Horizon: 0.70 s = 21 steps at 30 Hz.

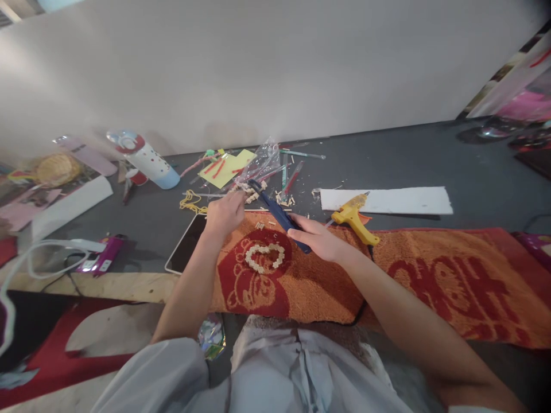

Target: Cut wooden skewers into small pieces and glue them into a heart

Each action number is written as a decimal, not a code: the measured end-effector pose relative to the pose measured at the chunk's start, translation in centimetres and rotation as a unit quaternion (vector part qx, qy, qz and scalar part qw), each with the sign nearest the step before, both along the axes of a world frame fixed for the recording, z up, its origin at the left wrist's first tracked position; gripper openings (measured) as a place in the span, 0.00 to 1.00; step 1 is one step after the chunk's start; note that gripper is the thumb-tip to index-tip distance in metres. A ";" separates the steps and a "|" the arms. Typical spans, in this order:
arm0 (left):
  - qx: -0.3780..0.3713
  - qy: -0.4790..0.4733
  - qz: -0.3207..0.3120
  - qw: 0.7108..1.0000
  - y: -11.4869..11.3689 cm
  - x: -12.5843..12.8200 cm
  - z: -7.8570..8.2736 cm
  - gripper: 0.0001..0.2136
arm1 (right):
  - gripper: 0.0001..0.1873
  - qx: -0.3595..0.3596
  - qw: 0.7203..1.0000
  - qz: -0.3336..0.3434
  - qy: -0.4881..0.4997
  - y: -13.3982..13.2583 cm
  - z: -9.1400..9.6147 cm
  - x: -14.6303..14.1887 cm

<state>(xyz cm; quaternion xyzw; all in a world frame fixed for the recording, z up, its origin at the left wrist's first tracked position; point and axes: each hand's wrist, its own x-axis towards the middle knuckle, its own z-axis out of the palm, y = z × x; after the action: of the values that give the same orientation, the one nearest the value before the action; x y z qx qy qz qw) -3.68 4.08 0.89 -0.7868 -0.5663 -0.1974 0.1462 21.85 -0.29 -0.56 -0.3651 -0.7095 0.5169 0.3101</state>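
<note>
Here, the right hand (316,236) grips a long dark-blue tool (278,212); I can't tell if the left hand (226,215) holds anything. A bumpy cream heart-shaped ring (251,261) lies near, on a fuzzy orange-and-red towel (327,287).

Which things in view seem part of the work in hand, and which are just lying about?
Seemingly in use:
blue tool in the right hand
cream pieces beside the left hand
heart-shaped outline on the orange towel
yellow glue gun, probably

Probably just lying about:
phone
spotted bottle
wicker basket

R grip (315,234) holds dk-blue tool (279,213) over towel (327,287) w/ pale heart (250,259), L grip (226,212) nr small bits (253,197).
</note>
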 end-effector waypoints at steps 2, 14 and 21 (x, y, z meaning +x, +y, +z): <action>0.033 -0.052 0.014 0.998 -0.1 0.1 0.0 0.13 | 0.24 0.047 0.997 -0.027 -0.062 -0.1 0.4 0.2; 0.008 -0.096 -0.068 0.993 -1.5 1.9 0.7 0.15 | 0.28 0.265 0.902 -0.055 -0.337 -0.9 0.2 -0.3; -0.013 -0.066 -0.062 0.996 -1.4 1.8 0.6 0.15 | 0.30 0.283 0.880 -0.042 -0.379 -1.1 0.7 -0.5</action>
<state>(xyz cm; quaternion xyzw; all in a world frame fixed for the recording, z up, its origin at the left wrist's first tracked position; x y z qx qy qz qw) -1.85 2.65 1.49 -0.8078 -0.5271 -0.2497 0.0855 21.38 -1.37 0.15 -0.4587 -0.8731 0.1029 0.1292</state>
